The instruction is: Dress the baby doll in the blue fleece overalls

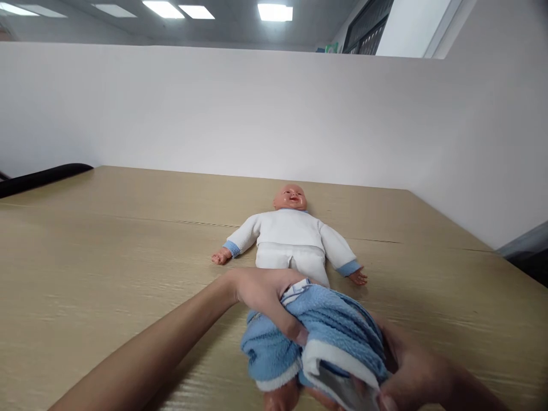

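Tan wood-grain surface [107, 257] carries, lower centre, fluffy blue white-trimmed trousers [338, 319] around the legs [280, 398] of a white-clad plastic doll [291, 228], left hand [269, 294] gripping, right hand [411, 371] pinching the white cuff [336, 357]; even, gentle easing seems best.

In front of you lies a wood-grain counter [107, 274], crossed by a thin seam [192, 222], with a white partition [257, 114] along its far side. At your left a curved black object [47, 176] borders it, and at your right a dark item [535, 260] is partly visible. Over the partition you see the ceiling [235, 31], lit panels [275, 12] and a dark frame [369, 31].
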{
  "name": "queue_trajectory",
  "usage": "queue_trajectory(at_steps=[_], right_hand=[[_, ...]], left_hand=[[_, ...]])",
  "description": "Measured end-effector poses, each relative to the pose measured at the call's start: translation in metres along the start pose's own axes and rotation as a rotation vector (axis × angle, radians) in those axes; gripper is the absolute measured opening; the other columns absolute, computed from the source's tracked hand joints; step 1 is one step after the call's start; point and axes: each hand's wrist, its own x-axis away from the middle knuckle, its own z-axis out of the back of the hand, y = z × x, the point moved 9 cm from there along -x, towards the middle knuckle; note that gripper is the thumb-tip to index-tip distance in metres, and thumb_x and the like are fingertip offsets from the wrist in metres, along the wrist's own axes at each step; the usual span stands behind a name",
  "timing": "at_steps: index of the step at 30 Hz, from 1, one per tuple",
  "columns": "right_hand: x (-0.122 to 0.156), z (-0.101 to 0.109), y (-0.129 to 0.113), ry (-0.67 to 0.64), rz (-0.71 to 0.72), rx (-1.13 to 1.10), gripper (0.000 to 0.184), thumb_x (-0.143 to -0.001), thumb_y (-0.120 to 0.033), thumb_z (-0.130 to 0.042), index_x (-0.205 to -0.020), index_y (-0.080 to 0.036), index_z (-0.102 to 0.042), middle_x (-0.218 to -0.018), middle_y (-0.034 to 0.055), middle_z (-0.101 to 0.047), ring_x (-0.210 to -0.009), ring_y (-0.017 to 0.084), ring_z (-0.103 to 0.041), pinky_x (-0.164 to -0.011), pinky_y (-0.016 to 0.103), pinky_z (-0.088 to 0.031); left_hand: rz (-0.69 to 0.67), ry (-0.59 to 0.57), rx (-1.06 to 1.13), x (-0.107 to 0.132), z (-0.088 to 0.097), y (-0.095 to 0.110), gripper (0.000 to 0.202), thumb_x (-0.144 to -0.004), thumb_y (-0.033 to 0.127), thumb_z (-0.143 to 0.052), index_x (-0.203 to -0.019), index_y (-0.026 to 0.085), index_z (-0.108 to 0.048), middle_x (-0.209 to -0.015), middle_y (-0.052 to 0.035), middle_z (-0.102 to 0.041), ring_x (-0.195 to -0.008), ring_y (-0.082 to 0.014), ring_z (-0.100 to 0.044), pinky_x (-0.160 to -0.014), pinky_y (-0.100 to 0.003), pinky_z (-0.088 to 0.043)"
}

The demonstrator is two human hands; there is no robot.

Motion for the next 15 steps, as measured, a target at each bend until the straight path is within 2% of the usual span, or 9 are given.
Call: queue_trajectory(at_steps=[2, 6, 9, 12, 13, 15], right_hand=[[-0.002, -0.006, -0.003, -0.036, 0.011, -0.031, 0.089, -0.051, -0.046, -0.109, -0.126, -0.018, -0.071, -0.085, 0.0007, -0.073, -0.083, 0.021, -0.069, -0.073, 0.024, -0.053], [-0.006, -0.020, -0.014, -0.089, 0.063, -0.034, 0.092, -0.059, -0.052, -0.104, -0.135, -0.016, -0.065, -0.094, 0.0062, -0.074, -0.077, 0.019, -0.068, -0.067, 0.024, -0.051], [-0.006, -0.019, -0.015, -0.033, 0.067, 0.010, 0.090, -0.062, -0.050, -0.103, -0.137, -0.017, -0.066, -0.096, 0.0073, -0.077, -0.072, 0.018, -0.067, -0.063, 0.025, -0.052], [0.000, 0.005, -0.011, 0.215, 0.115, 0.117, 0.067, -0.072, -0.046, -0.099, -0.128, -0.020, -0.073, -0.099, 0.0075, -0.080, -0.077, 0.022, -0.071, -0.072, 0.030, -0.058], [0.005, 0.019, -0.010, 0.340, 0.152, 0.143, 0.059, -0.075, -0.047, -0.097, -0.123, -0.021, -0.076, -0.101, 0.0078, -0.081, -0.083, 0.025, -0.074, -0.076, 0.032, -0.061], [0.017, 0.043, -0.009, 0.586, 0.226, 0.166, 0.055, -0.076, -0.051, -0.095, -0.120, -0.023, -0.078, -0.107, 0.0087, -0.082, -0.097, 0.031, -0.077, -0.086, 0.038, -0.064]], left_hand=[[0.010, 0.008, 0.023, 0.000, 0.001, -0.001, 0.045, -0.056, 0.010, -0.101, -0.095, 0.016, -0.080, -0.097, 0.0036, -0.078, -0.090, -0.0125, -0.069, -0.089, -0.016, -0.058], [0.090, 0.008, 0.127, 0.002, 0.000, -0.010, 0.039, -0.061, 0.019, -0.101, -0.093, 0.017, -0.080, -0.085, 0.0045, -0.075, -0.078, -0.0102, -0.066, -0.078, -0.014, -0.059], [0.116, 0.024, 0.171, 0.004, 0.000, -0.012, 0.042, -0.060, 0.026, -0.103, -0.095, 0.017, -0.081, -0.087, 0.0028, -0.077, -0.077, -0.0117, -0.068, -0.078, -0.016, -0.062], [0.142, -0.007, 0.156, 0.004, -0.004, -0.013, 0.056, -0.046, 0.019, -0.107, -0.097, 0.018, -0.083, -0.095, 0.0006, -0.081, -0.082, -0.0151, -0.072, -0.082, -0.019, -0.064], [0.153, -0.020, 0.140, 0.004, -0.005, -0.014, 0.057, -0.045, 0.018, -0.107, -0.097, 0.018, -0.083, -0.097, 0.0000, -0.082, -0.083, -0.0159, -0.073, -0.083, -0.020, -0.064], [0.161, -0.022, 0.098, 0.003, -0.006, -0.015, 0.054, -0.048, 0.018, -0.107, -0.096, 0.018, -0.084, -0.097, -0.0002, -0.082, -0.085, -0.0161, -0.073, -0.084, -0.019, -0.064]])
